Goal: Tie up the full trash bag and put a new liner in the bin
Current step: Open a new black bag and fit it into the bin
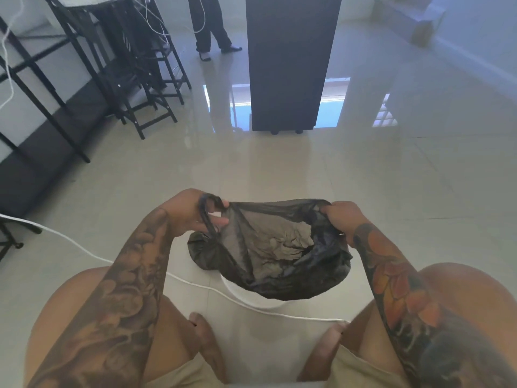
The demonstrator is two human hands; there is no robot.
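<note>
A thin black trash bag (pixel 277 253) is stretched open between my hands, low in the middle of the head view. My left hand (pixel 193 211) grips its left handle loop and rim. My right hand (pixel 344 217) is closed on the bag's right rim. The bag's lower folds drape over a white bin (pixel 237 289), of which only a strip of rim and side shows below the plastic. Through the sheer film I see crumpled plastic further down; what lies in the bin is hidden.
A white cable (pixel 195 284) runs across the glossy tiled floor between my feet and the bin. Black stools and table frames (pixel 134 88) stand at the left. A tall dark cabinet on casters (pixel 288 65) stands ahead, with another person's legs (pixel 212 29) beside it.
</note>
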